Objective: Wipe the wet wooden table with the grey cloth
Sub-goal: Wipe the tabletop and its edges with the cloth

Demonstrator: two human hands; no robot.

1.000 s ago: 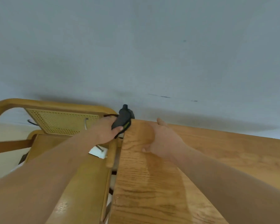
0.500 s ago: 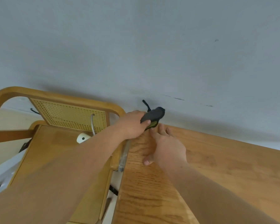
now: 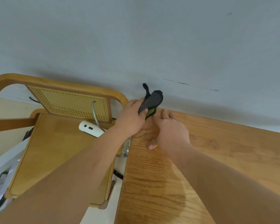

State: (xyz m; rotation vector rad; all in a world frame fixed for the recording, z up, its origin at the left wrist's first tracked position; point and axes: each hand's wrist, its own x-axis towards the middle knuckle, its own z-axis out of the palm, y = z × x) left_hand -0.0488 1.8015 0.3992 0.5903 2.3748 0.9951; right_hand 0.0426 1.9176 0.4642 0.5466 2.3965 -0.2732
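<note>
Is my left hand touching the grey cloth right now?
Touching. The head view shows the left hand gripping the grey cloth, thumb and fingers wrapped round its lower end.

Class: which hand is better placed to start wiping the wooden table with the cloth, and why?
Left. The left hand grips the grey cloth at the corner of the table; the right hand rests flat, empty, on it.

Pale grey wall (image 3: 136,38), dark scuff marks (image 3: 183,83) low on it. Wooden chair (image 3: 60,143) with perforated cane back (image 3: 68,102) stands before it. Cream floor (image 3: 8,109) below.
</note>
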